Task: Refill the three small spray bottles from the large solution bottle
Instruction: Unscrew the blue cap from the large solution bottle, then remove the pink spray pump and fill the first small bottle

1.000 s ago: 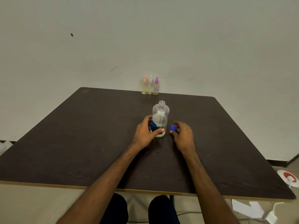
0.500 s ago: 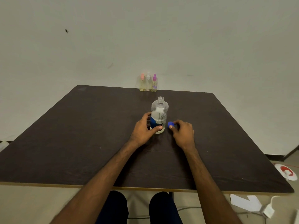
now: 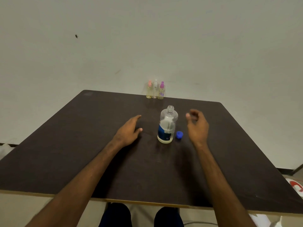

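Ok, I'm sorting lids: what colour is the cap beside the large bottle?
The cap is blue, seen best in the head view.

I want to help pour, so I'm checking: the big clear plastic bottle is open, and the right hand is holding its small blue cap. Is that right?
Not quite. The head view shows the small blue cap lying on the dark table beside the big clear plastic bottle, to its right; the right hand holds nothing. The bottle is open, as you said.
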`<action>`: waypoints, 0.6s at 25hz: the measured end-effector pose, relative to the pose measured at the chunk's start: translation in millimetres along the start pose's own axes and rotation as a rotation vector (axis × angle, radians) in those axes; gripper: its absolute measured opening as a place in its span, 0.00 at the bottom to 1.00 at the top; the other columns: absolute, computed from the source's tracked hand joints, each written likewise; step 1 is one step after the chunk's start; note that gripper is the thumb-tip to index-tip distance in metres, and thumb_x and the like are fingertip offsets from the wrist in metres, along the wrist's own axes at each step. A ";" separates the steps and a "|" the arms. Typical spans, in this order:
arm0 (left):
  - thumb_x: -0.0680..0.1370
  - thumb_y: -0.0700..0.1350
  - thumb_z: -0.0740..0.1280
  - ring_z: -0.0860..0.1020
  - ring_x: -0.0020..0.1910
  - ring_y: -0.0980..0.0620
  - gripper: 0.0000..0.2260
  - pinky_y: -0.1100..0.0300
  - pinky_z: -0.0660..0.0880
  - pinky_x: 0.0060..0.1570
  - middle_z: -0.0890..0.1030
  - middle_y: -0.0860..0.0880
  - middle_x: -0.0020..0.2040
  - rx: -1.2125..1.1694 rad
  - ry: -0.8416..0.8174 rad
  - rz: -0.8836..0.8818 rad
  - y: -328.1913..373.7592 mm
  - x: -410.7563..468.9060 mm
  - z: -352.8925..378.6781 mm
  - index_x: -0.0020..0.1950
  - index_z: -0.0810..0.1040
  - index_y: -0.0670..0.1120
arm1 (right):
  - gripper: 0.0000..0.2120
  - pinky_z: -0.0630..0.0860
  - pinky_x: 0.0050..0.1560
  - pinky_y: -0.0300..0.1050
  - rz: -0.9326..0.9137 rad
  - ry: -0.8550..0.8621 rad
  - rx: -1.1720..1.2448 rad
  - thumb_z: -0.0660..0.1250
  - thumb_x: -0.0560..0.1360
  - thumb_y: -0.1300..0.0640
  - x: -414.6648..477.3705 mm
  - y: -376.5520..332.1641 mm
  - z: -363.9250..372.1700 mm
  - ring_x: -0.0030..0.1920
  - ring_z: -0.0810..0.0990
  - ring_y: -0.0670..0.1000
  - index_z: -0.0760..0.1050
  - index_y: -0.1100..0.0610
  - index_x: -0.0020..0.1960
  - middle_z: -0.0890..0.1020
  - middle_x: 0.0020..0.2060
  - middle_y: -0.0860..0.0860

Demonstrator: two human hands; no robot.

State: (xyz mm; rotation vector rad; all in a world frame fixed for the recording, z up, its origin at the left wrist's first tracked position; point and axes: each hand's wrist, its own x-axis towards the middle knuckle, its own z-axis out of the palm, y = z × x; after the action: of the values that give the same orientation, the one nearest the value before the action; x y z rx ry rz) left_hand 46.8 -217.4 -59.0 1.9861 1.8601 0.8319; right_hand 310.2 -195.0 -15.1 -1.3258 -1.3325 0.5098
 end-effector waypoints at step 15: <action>0.82 0.60 0.58 0.62 0.77 0.48 0.29 0.53 0.62 0.74 0.62 0.45 0.79 0.307 0.018 -0.089 -82.5 60.1 -30.1 0.77 0.63 0.43 | 0.22 0.71 0.60 0.40 0.148 -0.240 0.084 0.68 0.78 0.56 27.4 -86.1 219.7 0.64 0.75 0.52 0.69 0.60 0.69 0.76 0.65 0.53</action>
State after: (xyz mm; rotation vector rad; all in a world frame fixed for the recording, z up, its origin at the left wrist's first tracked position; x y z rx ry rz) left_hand -37.7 -153.8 -70.4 2.0520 2.1800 0.5687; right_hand 90.2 -109.1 11.0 -1.3307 -1.3962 0.8392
